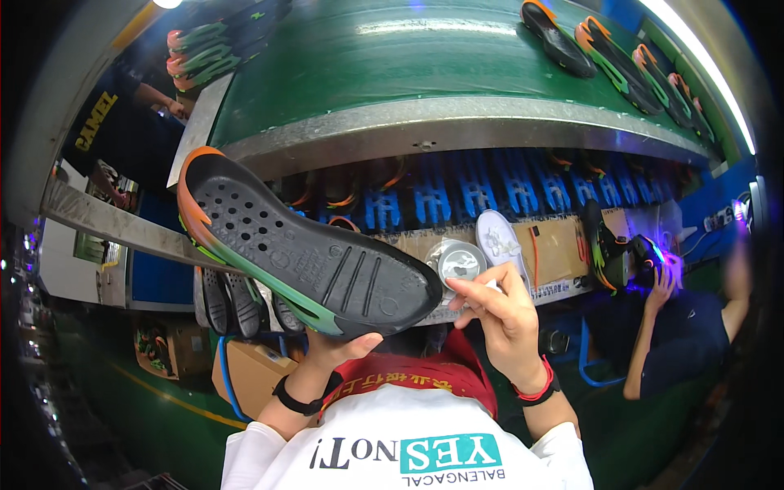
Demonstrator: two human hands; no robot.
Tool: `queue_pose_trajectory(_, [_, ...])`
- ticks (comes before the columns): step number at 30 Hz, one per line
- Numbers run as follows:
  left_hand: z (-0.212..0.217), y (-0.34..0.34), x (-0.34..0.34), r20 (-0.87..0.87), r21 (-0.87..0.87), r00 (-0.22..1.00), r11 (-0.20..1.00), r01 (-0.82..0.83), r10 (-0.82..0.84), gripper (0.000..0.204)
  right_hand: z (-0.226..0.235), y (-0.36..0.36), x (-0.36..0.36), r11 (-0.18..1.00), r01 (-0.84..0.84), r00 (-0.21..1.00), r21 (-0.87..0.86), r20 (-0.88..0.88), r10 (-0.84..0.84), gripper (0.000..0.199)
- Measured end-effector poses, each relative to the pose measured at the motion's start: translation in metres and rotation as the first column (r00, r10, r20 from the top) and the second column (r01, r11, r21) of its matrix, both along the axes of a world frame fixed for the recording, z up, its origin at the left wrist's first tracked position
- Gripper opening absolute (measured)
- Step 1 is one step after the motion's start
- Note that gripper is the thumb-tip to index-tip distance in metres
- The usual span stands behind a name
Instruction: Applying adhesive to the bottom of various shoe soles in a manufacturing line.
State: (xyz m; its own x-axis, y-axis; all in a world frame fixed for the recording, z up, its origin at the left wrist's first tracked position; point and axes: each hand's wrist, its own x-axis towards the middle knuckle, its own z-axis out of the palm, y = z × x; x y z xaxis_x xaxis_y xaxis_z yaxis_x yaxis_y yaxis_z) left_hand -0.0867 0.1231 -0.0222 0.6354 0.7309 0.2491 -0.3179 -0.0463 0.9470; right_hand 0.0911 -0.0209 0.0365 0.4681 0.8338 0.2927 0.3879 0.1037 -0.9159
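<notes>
A large black shoe sole with an orange-to-green side wall is held tilted in front of me, its hollow inner face up. My left hand grips its lower edge from beneath, thumb along the rim, most fingers hidden under it. My right hand is just right of the sole's toe end, fingers bent and drawn together. A bit of white shows among those fingers, too small to name. Close beyond them sits a round grey dish with a clear rim. A white shoe-shaped piece lies beside the dish.
Ahead runs a green conveyor belt with a metal edge, carrying several soles at right. Blue racks stand below it. At right a co-worker's hand is by a glowing device. Another person's hand is at far left. Cardboard boxes stand lower left.
</notes>
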Motion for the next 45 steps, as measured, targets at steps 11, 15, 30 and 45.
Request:
queue_pose_trajectory(11, [0.0,0.006,-0.004,-0.002,0.061,1.0,0.998,0.008,-0.008,0.064,-0.019,0.019,-0.019,0.966,0.176,0.979,0.192,-0.14,-0.15,0.026])
queue_pose_trajectory(15, [-0.006,0.007,-0.005,-0.004,0.123,1.0,0.992,0.018,-0.018,0.064,-0.024,0.021,-0.021,0.974,0.166,0.983,0.152,-0.099,-0.152,0.024])
queue_pose_trajectory(30, [-0.029,0.008,-0.014,-0.033,0.198,0.994,0.974,0.105,-0.101,0.073,-0.022,0.022,-0.012,0.968,0.194,0.938,0.157,-0.319,-0.136,0.018])
queue_pose_trajectory(45, [-0.05,0.003,-0.02,-0.088,0.271,0.973,0.935,0.229,-0.213,0.076,-0.012,0.034,0.011,0.997,-0.008,0.89,0.073,-0.455,0.04,0.015])
